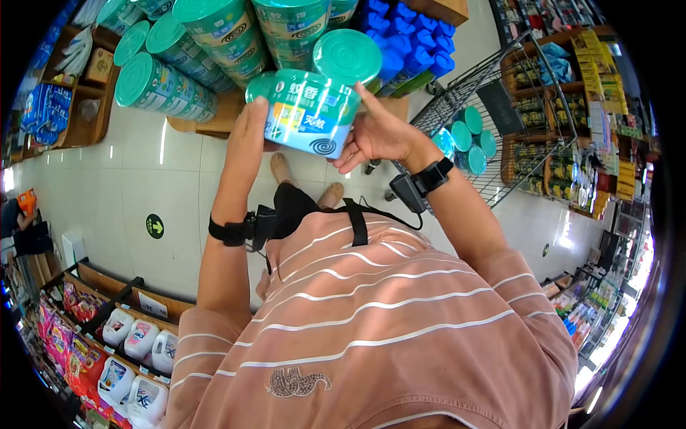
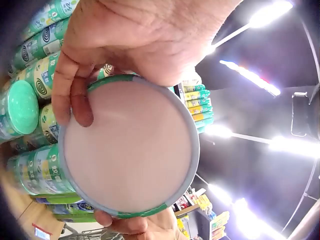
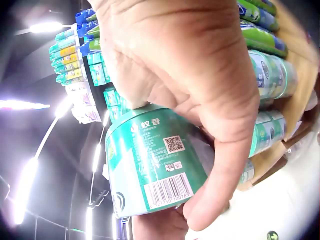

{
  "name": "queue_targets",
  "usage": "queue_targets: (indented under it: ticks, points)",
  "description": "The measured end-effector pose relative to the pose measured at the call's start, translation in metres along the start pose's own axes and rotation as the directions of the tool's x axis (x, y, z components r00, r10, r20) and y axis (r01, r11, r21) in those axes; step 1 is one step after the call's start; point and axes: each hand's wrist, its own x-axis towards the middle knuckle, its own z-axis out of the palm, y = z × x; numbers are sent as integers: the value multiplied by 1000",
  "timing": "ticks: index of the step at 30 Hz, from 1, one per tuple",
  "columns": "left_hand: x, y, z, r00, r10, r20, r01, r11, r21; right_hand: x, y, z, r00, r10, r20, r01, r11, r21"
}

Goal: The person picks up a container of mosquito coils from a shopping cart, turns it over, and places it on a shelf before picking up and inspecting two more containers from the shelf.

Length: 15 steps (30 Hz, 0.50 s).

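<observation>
I hold a round green tin of mosquito coils [image 1: 311, 113] between both hands, in front of the stacked display. My left hand [image 1: 246, 129] grips its left side, fingers along the wall. My right hand [image 1: 375, 132] grips its right side, thumb raised beside the lid. In the left wrist view the tin's pale round base [image 2: 130, 150] fills the frame, with my left hand [image 2: 125, 45] wrapped over its upper rim. The right wrist view shows the tin's wall with barcode [image 3: 155, 167] under my right hand [image 3: 200, 100].
More green tins [image 1: 207, 50] are stacked on a wooden stand [image 1: 221, 114] ahead, with blue bottles [image 1: 411, 39] beside them. A wire cart [image 1: 486, 121] holding tins stands to the right. Shelves with detergent jugs [image 1: 136, 350] line the lower left.
</observation>
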Motion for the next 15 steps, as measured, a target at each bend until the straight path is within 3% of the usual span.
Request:
queue_targets:
  ticks: [9, 15]
  points:
    - [9, -12, -29, 994, -97, 45, 97, 995, -3, 32, 5, -2, 992, 99, 72, -103, 994, 49]
    - [12, -12, -36, 989, -145, -2, 145, 989, 3, 50, 9, -8, 989, 124, 82, -132, 987, 90]
